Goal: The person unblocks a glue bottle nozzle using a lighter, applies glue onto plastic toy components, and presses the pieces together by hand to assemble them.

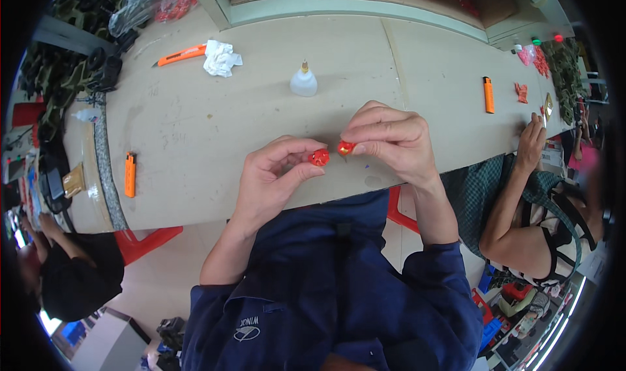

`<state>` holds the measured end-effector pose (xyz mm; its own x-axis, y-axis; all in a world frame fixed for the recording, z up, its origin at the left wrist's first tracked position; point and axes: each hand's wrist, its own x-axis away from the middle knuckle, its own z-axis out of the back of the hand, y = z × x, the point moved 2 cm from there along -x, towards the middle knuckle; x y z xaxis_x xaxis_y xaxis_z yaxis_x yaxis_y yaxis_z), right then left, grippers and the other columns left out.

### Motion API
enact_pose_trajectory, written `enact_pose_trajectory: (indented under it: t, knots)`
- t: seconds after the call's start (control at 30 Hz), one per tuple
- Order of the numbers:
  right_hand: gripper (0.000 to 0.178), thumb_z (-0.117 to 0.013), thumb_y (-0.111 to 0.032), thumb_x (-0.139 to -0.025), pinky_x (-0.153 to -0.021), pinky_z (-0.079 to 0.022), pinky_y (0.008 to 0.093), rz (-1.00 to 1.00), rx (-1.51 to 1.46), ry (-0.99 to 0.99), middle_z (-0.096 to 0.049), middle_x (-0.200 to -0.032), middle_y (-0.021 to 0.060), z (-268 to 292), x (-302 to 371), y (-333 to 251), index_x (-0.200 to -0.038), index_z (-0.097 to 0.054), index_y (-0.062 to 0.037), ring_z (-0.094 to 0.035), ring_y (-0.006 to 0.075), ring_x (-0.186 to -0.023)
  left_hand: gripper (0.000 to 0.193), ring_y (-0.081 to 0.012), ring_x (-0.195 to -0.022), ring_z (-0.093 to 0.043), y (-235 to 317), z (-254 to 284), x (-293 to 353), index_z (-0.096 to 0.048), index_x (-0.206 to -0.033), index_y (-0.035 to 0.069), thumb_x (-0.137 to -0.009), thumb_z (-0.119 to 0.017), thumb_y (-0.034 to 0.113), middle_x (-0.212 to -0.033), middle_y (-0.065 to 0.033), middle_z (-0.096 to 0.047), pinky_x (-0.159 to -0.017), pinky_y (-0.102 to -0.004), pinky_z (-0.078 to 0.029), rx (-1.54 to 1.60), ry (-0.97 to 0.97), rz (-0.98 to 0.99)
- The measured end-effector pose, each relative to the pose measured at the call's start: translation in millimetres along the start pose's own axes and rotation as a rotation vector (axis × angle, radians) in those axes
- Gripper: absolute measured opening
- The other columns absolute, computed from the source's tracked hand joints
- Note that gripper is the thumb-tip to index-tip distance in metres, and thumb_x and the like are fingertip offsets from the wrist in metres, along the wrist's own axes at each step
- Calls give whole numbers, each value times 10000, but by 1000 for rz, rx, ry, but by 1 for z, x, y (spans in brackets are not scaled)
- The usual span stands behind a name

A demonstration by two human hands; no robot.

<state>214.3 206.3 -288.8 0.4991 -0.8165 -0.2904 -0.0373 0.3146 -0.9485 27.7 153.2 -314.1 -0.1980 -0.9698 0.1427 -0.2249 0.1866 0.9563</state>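
Observation:
Above the front edge of the table, my left hand [277,172] pinches a small red plastic piece [319,157] with dark gaps in it between thumb and fingers. A second small red piece [346,148], marked with a gold-yellow patch, is gripped by the fingertips of my right hand [391,139]. The two pieces face each other with a narrow space between them. Both are too small for me to tell their kind. Beyond my hands a white squeeze bottle [304,82] with a thin tip stands upright.
An orange cutter [182,55] lies by a crumpled white tissue [222,58] at the far left. Orange lighter-shaped items [130,175] lie left and right. A shelf [352,9] with red parts spans the back. A co-worker's hand [533,139] rests at the right.

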Motion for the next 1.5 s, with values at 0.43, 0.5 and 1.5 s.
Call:
enact_pose_trajectory:
  t: [0.43, 0.5, 1.5]
  knots:
    - [194, -635, 44, -687, -614, -459, 260, 14, 53, -97, -613, -804, 92, -14, 5, 7, -864, -687, -15, -552, 187, -774, 214, -116, -772, -570, -6, -2, 7, -637, -941, -4, -727, -657, -13, -869, -75, -605, -688, -236, -470, -53, 18, -63]
    - [220, -648, 30, -683, -612, -449, 260, 8, 106, -109, -597, -791, 78, -15, 4, 6, -894, -683, -21, -546, 178, -764, 216, -117, -761, -569, -6, -1, 7, -643, -935, 4, -721, -661, -18, -860, -74, -608, -670, -239, -472, -110, 45, -96]
    - [129, -690, 2, -678, -604, -434, 253, -131, 21, 193, -648, -737, 60, -38, 20, 31, -806, -674, -6, -551, 147, -686, 303, -175, -639, -549, -8, 3, -1, -666, -825, 14, -546, -711, -96, -739, -50, -590, -508, -254, -456, -734, 170, -747]
